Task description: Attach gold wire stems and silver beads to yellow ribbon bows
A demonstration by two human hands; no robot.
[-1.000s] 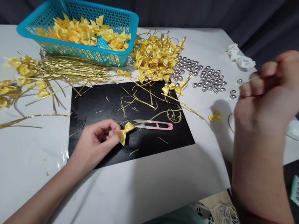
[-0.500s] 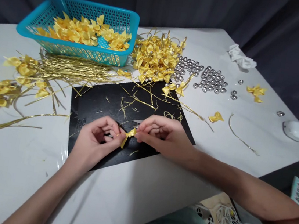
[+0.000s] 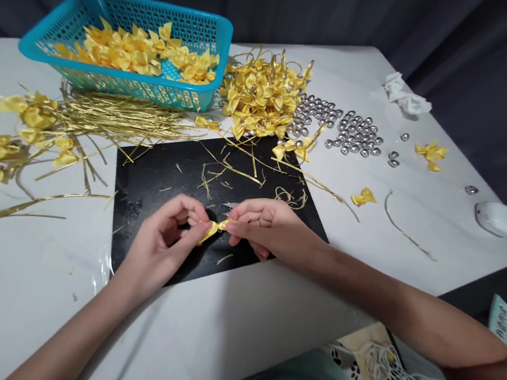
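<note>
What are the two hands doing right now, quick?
Left hand: closed, pinching one side of the yellow bow.
Right hand: closed, pinching the bow's other side.

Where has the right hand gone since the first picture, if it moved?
Yes: the right hand moved left and down in view, from right of the black mat to over it.

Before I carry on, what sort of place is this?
Probably a small craft workspace; whether home or workshop, I can't tell. A blue basket holds yellow bows, gold cords lie bundled in front of it, and silver bead-like pieces are spread on the white table.
</note>
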